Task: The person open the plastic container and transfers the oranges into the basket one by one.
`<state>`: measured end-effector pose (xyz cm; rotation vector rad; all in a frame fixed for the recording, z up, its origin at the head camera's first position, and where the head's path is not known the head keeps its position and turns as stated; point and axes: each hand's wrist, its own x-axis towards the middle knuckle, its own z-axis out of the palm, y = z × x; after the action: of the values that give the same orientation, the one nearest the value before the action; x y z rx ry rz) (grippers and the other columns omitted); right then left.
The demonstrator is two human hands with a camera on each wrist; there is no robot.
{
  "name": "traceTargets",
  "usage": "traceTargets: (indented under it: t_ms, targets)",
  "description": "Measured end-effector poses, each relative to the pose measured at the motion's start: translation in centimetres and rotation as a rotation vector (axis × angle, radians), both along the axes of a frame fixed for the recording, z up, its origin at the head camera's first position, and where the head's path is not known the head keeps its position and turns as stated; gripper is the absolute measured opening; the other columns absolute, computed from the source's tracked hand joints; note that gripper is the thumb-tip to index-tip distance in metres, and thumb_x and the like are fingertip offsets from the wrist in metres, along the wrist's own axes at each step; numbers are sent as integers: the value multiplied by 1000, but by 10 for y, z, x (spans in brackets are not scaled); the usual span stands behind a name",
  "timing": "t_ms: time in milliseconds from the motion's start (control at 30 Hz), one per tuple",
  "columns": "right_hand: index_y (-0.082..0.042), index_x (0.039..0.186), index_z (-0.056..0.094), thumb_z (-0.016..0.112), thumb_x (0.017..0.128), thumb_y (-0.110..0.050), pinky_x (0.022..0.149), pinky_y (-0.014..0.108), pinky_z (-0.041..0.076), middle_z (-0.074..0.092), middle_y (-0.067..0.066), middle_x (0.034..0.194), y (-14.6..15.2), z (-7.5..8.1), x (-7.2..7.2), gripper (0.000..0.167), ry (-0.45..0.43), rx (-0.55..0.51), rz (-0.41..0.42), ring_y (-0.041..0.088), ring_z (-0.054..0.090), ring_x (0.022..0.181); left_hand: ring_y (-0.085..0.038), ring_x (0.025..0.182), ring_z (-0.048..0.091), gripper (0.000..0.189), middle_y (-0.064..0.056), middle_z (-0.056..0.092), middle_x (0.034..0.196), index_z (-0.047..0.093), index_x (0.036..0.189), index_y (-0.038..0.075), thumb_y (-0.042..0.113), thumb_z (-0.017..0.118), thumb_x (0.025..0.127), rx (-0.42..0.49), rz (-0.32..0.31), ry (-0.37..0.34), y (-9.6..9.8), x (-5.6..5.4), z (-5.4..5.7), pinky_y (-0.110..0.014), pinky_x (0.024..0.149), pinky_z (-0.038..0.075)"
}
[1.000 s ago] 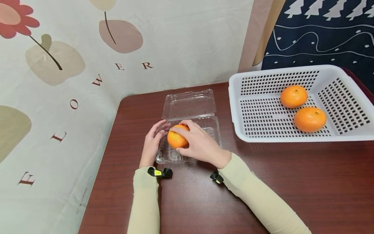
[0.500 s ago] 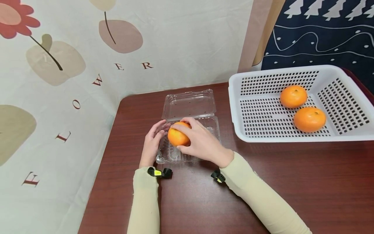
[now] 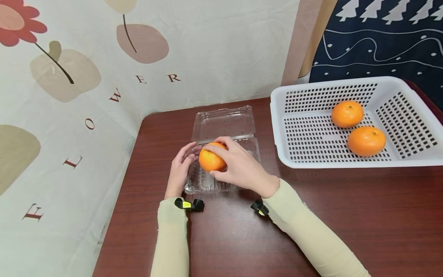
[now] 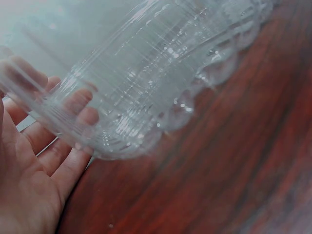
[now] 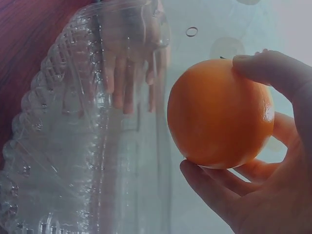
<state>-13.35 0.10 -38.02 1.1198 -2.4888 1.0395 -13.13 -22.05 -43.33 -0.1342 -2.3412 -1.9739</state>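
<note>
A mandarin (image 3: 209, 160) is gripped by my right hand (image 3: 243, 169), the thumb on one side and fingertips on the other. It hangs over the lower half of a clear plastic clamshell box (image 3: 204, 190), whose lid (image 3: 223, 125) lies flipped back. In the right wrist view the mandarin (image 5: 219, 117) appears beside the transparent box wall. Along the box's left side lies my left hand (image 3: 178, 169). The left wrist view shows its extended fingers (image 4: 66, 158) against the clear wall (image 4: 141, 97), partly seen through the plastic.
A white perforated basket (image 3: 282, 157) stands on the right with two more mandarins (image 3: 347, 114) inside. The dark red wooden table (image 3: 228, 238) meets a printed cloth (image 3: 221, 54) at the back and left. Black bands are worn on both wrists.
My right hand has lifted the mandarin slightly, moving it a little away from me and to the right. My left hand and the box have stayed in place.
</note>
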Motion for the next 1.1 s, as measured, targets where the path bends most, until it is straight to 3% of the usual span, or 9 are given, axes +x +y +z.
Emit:
traceTargets:
  t_ms: [333, 733, 1100]
  targets:
    - [-27, 124, 49, 68, 70, -33, 84, 34, 43, 41, 1, 123, 4, 5, -1, 57, 1, -4, -34, 15, 42, 106, -18, 114, 48, 37, -7, 54, 122, 45, 131, 12, 15, 46, 93, 33, 4, 15, -7, -8, -17, -28, 92, 41]
    - [-31, 124, 48, 67, 72, -35, 81, 32, 44, 40, -4, 123, 12, 9, -3, 55, -16, 4, -58, 11, 41, 105, -21, 114, 48, 37, -12, 53, 123, 43, 131, 8, 11, 44, 94, 11, -2, 5, -1, -3, -4, -32, 94, 40]
    - [-28, 125, 47, 69, 72, -38, 80, 35, 45, 40, -1, 122, 23, 15, -8, 58, -58, 8, -73, 13, 44, 100, -19, 113, 49, 36, -7, 54, 121, 46, 130, 15, 17, 46, 93, 4, 2, 19, -9, -9, -20, -37, 94, 40]
